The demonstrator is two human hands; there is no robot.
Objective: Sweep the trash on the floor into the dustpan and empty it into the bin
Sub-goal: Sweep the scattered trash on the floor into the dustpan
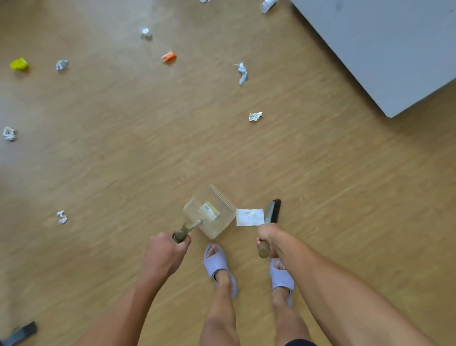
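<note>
My left hand [163, 251] grips the handle of a clear plastic dustpan [210, 213] resting on the wooden floor just ahead of my feet. My right hand [266, 239] holds the wooden handle of a black broom [272, 211], whose bristles stand to the right of the pan. A flat white paper scrap [249, 217] lies between the broom and the dustpan's open edge. Several crumpled pieces lie farther off: a yellow wad [19, 64], an orange wrapper [169, 56], a white-blue twist [242, 73], a foil ball [255, 116], a white wad [62, 217].
A grey cabinet or table top [390, 34] fills the upper right. A plastic bottle [271, 0] lies beside its corner. My feet in lilac slippers [218, 262] stand behind the dustpan. A dark object [14, 337] lies at the lower left edge. No bin is in view.
</note>
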